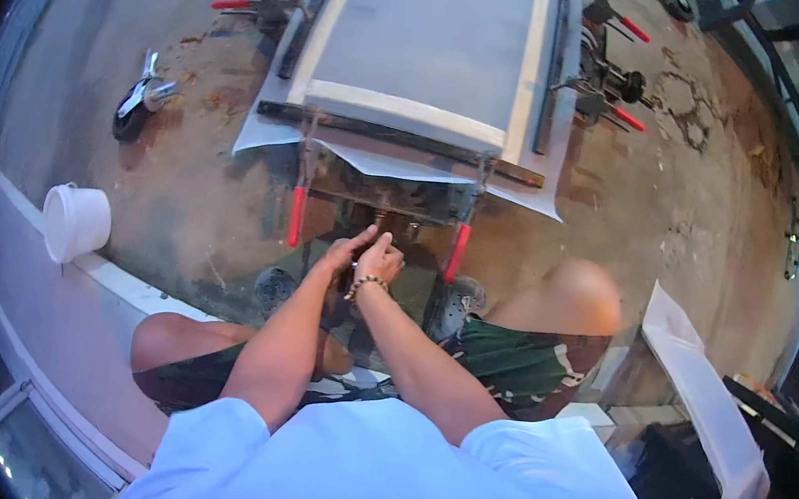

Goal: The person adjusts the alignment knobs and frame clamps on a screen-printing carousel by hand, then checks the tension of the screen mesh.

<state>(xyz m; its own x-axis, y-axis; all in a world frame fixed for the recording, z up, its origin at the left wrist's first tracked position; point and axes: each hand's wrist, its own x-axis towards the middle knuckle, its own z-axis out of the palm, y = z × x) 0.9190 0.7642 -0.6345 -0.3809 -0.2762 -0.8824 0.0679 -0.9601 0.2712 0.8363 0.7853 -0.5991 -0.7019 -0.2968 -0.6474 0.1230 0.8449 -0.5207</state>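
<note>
My hands meet just below the near edge of a table-like metal stand. The left hand (346, 252) has its fingers bent in close beside the right. With a beaded bracelet at its wrist, my right hand (381, 261) is closed, thumb on top. Both are at a short rusty rod (380, 219) under the edge; what lies inside the fingers is hidden. Above them, a dark bar (394, 135) presses across a pale framed panel (428, 31) and the translucent sheet (273, 135) beneath it. Two clamps hang there, with a left red handle (297, 217) and a right red handle (457, 253).
A white bucket (77, 223) stands on the low ledge at left. On the concrete floor lies a caster wheel (139, 101). More red-handled clamps (625, 118) line the panel's sides. A white sheet strip (703, 401) leans at right. My bare knees flank the stand.
</note>
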